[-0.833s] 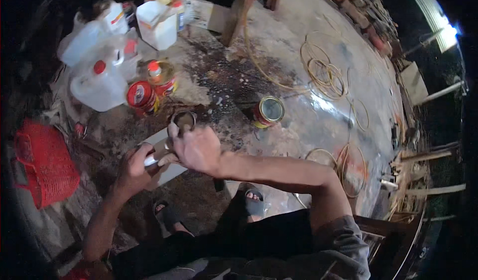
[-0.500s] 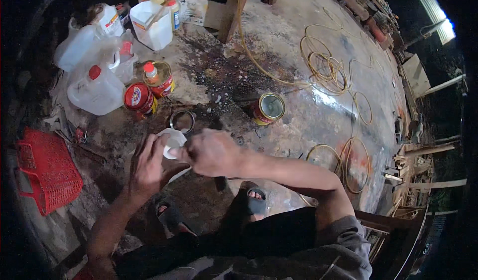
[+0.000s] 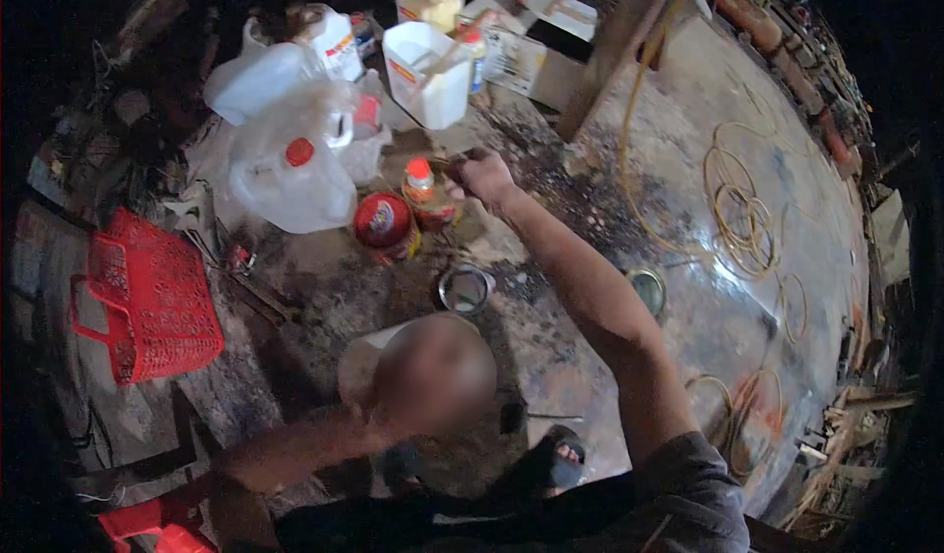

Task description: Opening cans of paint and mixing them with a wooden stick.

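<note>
My left hand (image 3: 421,388) is mostly smeared by a blurred patch. A white plastic container (image 3: 366,358) shows at its left side, raised off the floor in that hand's grip. My right arm stretches forward, and my right hand (image 3: 484,177) is over the far side of an open tin (image 3: 439,217). Its fingers are curled; what they hold, if anything, cannot be made out. In that tin stands a bottle with an orange-red cap (image 3: 420,177). Beside it is a red-lidded tin (image 3: 383,223). A metal ring (image 3: 465,290) lies on the floor nearer me.
Left of the tins lies a clear jug with a red cap (image 3: 293,181). A cut white jug (image 3: 429,73) stands behind them. A red plastic basket (image 3: 162,302) is at left. Another tin (image 3: 646,290) is partly behind my right arm. Yellow hose (image 3: 737,199) coils at right.
My right hand has left the white plastic container and reached forward to the open tin. My left hand keeps the container, lower in view. The whole view has shifted, moving the scene rightward.
</note>
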Tool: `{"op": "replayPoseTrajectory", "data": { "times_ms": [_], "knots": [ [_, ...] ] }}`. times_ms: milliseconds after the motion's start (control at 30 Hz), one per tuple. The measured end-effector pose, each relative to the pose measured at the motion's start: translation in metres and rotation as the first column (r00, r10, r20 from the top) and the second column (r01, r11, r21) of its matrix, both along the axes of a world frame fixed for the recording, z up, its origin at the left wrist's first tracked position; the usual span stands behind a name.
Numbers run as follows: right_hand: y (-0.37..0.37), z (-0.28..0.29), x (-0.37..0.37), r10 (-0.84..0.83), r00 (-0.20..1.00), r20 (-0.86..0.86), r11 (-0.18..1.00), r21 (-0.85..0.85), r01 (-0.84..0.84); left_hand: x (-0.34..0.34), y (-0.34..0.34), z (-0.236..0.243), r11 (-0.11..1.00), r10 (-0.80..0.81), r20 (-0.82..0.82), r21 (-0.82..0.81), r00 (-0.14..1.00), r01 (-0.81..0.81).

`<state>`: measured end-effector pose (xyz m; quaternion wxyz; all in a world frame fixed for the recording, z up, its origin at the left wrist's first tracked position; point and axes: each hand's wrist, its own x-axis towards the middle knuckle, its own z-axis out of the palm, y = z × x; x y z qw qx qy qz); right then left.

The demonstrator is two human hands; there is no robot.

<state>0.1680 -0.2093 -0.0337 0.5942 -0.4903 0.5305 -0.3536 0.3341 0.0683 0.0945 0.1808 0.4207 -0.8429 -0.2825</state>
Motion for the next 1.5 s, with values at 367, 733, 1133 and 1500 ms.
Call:
{"op": "replayPoseTrajectory", "data": {
  "times_ms": [367, 733, 1133, 1500],
  "knots": [
    [-0.125, 0.014, 0.083, -0.477, 0.830, 0.289, 0.862, -0.031, 0.506, 0.016, -0.017, -0.006, 0.983, 0.113, -0.022, 0.150, 0.993, -0.108],
    [0.229, 0.157, -0.191, -0.382, 0.923, -0.044, 0.853, -0.402, 0.334, 0.002, -0.002, 0.002, 0.979, 0.005, -0.002, -0.203, 1.000, -0.006],
    [0.342, 0.252, -0.292, -0.824, 0.566, 0.016, 0.254, -0.883, 0.395, -0.023, 0.002, 0.029, 0.998, -0.031, 0.234, -0.044, 0.972, 0.042],
    [0.299, 0.126, -0.308, -0.692, 0.594, -0.409, 0.557, -0.827, 0.079, -0.024, -0.013, 0.046, 0.901, -0.387, 0.309, -0.072, 0.869, 0.427]
  ]
}}
